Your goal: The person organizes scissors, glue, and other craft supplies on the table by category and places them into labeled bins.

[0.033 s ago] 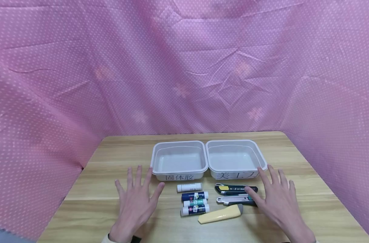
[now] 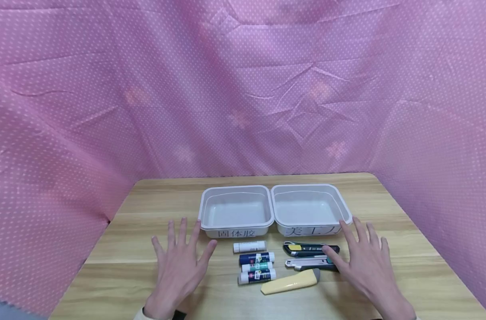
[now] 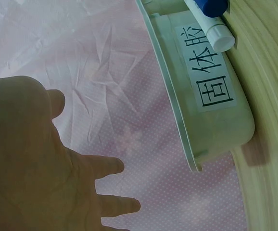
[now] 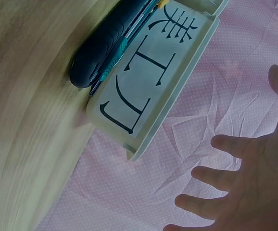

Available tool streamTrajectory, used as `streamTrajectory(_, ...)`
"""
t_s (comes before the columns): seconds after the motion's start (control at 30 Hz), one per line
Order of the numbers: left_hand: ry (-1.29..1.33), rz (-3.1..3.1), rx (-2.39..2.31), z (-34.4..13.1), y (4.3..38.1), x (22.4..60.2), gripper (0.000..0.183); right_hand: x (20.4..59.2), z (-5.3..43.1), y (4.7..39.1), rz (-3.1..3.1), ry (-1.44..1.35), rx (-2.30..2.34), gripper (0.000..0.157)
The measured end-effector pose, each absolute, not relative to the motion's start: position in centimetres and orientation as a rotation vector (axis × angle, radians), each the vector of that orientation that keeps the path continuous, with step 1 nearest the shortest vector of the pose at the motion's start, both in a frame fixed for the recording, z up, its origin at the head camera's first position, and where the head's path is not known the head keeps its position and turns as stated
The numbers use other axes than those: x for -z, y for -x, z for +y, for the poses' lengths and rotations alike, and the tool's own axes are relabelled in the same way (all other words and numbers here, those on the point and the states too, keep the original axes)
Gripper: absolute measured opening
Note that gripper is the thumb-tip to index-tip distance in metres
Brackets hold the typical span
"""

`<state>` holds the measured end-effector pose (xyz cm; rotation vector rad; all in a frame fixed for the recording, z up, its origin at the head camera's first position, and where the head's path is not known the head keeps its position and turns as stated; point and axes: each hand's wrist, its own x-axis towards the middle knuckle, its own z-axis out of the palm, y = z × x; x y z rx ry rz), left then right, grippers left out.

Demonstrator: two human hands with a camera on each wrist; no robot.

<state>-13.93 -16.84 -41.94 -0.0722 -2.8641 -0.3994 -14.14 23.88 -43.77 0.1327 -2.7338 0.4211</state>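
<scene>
My left hand [image 2: 179,270] is held with fingers spread at the left of the glue sticks, holding nothing. My right hand [image 2: 367,269] is spread too; in the head view its thumb overlaps the end of a black and yellow utility knife [image 2: 303,250]. Beneath that knife lies a silver and dark utility knife [image 2: 307,262], and nearer me a pale yellow knife-shaped tool [image 2: 288,283] with a grey end. Several glue sticks lie in a column: a white one [image 2: 249,246] farthest away, then a dark blue one [image 2: 251,258], a green-labelled one [image 2: 255,267] and a blue-labelled one [image 2: 259,276].
Two white plastic boxes stand side by side behind the items. Black characters label the fronts of the left box [image 3: 211,132] and the right box [image 4: 151,127]. All stand on a wooden table [image 2: 122,249], with a pink dotted cloth [image 2: 243,89] hanging behind and at both sides.
</scene>
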Motion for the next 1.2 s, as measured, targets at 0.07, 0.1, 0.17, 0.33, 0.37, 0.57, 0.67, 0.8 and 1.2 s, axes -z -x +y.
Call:
streamTrajectory(0.07,0.069,-2.863,0.405,-16.8,13.9,41.9,0.076,43.7,23.9,14.1,-2.741,-0.133,-0.423,0.085)
streamTrajectory(0.1,0.068,-2.864,0.406,-16.8,13.9,41.9,0.076,43.8,23.8,14.1,-2.743,-0.134,-0.423,0.085)
streamTrajectory(0.17,0.063,-2.868,0.413,-16.8,13.9,42.0,0.076,43.8,23.8,14.1,-2.748,-0.137,-0.422,0.085)
streamTrajectory(0.33,0.037,-2.867,0.508,-17.0,14.4,42.1,0.079,43.9,23.2,14.3,-2.704,-0.216,-0.44,0.079)
streamTrajectory(0.37,0.033,-2.852,0.543,-17.1,14.6,42.2,0.078,43.8,23.0,14.4,-2.688,-0.241,-0.449,0.077)
streamTrajectory(0.57,0.027,-2.747,0.791,-17.8,16.1,42.8,0.076,43.4,21.3,14.5,-2.687,-0.339,-0.541,0.072)
streamTrajectory(0.67,0.004,-2.733,0.922,-18.1,16.9,43.1,0.079,43.0,20.4,14.4,-2.72,-0.362,-0.592,0.066)
streamTrajectory(0.8,-0.05,-2.713,1.051,-18.3,17.9,43.4,0.08,42.9,19.1,14.3,-2.727,-0.433,-0.607,0.058)
streamTrajectory(1.2,-0.15,-2.569,1.295,-18.5,20.5,45.0,0.061,43.6,15.5,14.8,-2.656,-0.746,-0.383,0.043)
